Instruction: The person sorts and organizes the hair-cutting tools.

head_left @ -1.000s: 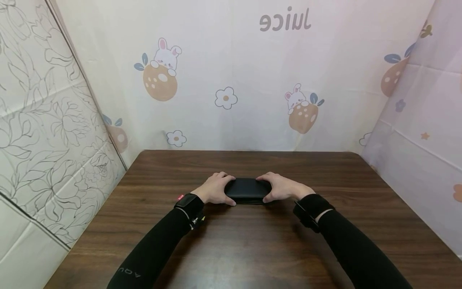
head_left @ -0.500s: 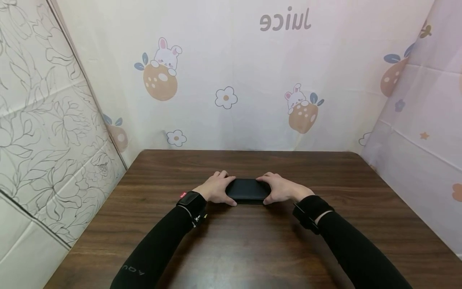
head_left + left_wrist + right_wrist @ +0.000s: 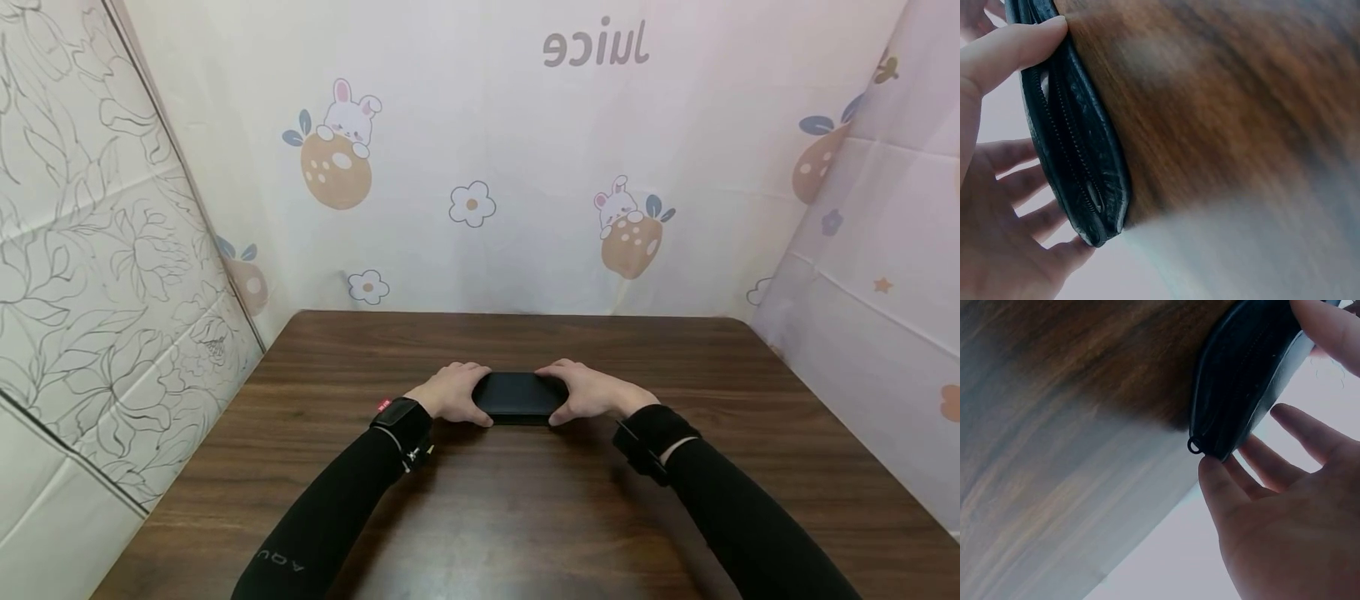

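A black zip pouch (image 3: 519,397), leather-like, lies on the table in the middle of the head view. My left hand (image 3: 450,395) grips its left end, thumb (image 3: 1019,53) at the near side and fingers at the far side. The right end is held the same way by my right hand (image 3: 596,392). In the left wrist view the zip of the pouch (image 3: 1079,147) runs along its side, with a narrow gap between the rows of teeth. A small ring (image 3: 1194,445) sticks out at one corner in the right wrist view. What the pouch contains is hidden.
Dark wood-grain table (image 3: 517,517) spreads around both hands. Behind it hangs a pale printed curtain (image 3: 525,167). More printed sheets stand at the left (image 3: 97,275) and right sides. Black wrist bands and sleeves cover both arms.
My left wrist and forearm have shifted slightly to the right, and the left fingers have adjusted a little. The pouch remains in nearly the same place between both hands.
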`<action>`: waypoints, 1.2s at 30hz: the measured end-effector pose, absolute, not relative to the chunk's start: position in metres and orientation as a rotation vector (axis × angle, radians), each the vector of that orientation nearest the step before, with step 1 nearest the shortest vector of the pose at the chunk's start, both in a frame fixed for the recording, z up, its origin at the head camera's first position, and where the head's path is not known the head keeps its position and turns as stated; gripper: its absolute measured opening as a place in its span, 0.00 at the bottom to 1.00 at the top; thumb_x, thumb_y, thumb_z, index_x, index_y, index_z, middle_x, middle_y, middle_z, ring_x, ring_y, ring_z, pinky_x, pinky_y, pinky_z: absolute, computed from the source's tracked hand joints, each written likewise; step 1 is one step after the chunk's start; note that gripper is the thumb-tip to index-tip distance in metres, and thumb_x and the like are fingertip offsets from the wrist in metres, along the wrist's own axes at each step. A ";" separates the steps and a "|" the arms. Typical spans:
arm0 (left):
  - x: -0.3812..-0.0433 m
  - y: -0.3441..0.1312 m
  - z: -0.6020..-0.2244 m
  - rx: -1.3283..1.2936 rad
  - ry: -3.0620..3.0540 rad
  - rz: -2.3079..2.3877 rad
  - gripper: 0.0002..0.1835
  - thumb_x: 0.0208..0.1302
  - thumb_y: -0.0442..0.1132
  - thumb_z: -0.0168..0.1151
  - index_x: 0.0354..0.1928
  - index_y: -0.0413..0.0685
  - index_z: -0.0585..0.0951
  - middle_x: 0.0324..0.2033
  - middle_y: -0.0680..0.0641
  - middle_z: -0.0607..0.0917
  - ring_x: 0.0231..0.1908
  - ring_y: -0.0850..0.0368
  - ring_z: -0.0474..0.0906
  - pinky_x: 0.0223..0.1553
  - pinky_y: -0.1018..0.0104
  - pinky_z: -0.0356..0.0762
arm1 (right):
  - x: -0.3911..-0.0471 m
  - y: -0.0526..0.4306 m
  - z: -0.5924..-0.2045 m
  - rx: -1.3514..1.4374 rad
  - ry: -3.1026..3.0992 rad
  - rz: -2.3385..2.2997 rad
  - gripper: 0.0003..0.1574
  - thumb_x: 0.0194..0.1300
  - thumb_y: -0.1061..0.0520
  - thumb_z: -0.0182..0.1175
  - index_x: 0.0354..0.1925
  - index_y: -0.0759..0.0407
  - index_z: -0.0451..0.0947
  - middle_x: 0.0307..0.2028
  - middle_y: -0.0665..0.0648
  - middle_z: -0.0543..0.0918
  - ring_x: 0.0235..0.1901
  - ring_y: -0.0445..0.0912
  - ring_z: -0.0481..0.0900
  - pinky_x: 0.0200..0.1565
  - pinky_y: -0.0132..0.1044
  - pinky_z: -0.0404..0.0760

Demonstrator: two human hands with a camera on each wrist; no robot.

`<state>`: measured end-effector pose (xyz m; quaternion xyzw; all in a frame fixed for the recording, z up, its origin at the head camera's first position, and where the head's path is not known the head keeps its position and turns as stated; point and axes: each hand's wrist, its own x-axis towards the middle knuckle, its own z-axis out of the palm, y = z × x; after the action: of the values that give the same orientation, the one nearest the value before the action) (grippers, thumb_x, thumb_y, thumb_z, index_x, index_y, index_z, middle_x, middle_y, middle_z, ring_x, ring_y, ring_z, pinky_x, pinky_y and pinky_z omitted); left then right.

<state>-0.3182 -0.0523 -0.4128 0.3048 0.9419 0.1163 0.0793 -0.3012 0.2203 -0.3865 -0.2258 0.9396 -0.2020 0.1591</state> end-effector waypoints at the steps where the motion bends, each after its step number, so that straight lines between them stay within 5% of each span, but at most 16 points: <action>1: -0.318 -0.053 -0.413 0.911 2.816 0.359 0.47 0.58 0.56 0.74 0.75 0.46 0.66 0.71 0.44 0.70 0.70 0.43 0.64 0.70 0.52 0.62 | -0.302 0.222 -0.387 -0.645 2.682 -0.589 0.55 0.57 0.52 0.76 0.76 0.59 0.61 0.72 0.66 0.63 0.69 0.62 0.62 0.65 0.60 0.65; 7: -0.316 -0.054 -0.413 0.897 2.817 0.390 0.47 0.58 0.56 0.74 0.76 0.47 0.66 0.72 0.45 0.70 0.70 0.44 0.63 0.69 0.51 0.62 | -0.302 0.234 -0.388 -0.614 2.655 -0.679 0.56 0.59 0.49 0.76 0.76 0.60 0.60 0.73 0.67 0.61 0.72 0.63 0.59 0.68 0.60 0.62; 12: -0.316 -0.054 -0.413 0.886 2.818 0.385 0.47 0.58 0.56 0.74 0.76 0.48 0.65 0.72 0.45 0.69 0.70 0.43 0.63 0.70 0.51 0.61 | -0.302 0.241 -0.383 -0.550 2.598 -0.793 0.45 0.68 0.58 0.66 0.76 0.63 0.59 0.74 0.70 0.58 0.73 0.67 0.56 0.69 0.63 0.60; 19: -0.316 -0.055 -0.412 0.890 2.826 0.367 0.47 0.58 0.56 0.74 0.76 0.47 0.65 0.72 0.45 0.69 0.70 0.43 0.63 0.70 0.52 0.60 | -0.310 0.246 -0.383 -0.622 2.725 -0.716 0.28 0.75 0.68 0.49 0.70 0.74 0.65 0.66 0.73 0.71 0.66 0.66 0.70 0.63 0.59 0.71; 36: -0.317 -0.053 -0.413 0.878 2.813 0.358 0.48 0.59 0.57 0.73 0.77 0.48 0.64 0.73 0.45 0.68 0.71 0.43 0.62 0.71 0.51 0.58 | -0.322 0.242 -0.404 -0.473 2.931 -0.538 0.18 0.72 0.66 0.54 0.55 0.72 0.80 0.49 0.68 0.83 0.46 0.58 0.82 0.49 0.53 0.81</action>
<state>-0.3166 -0.0526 -0.4133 0.2947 0.9441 0.1200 0.0865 -0.3215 0.2418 -0.4036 -0.1565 0.9695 -0.1779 0.0622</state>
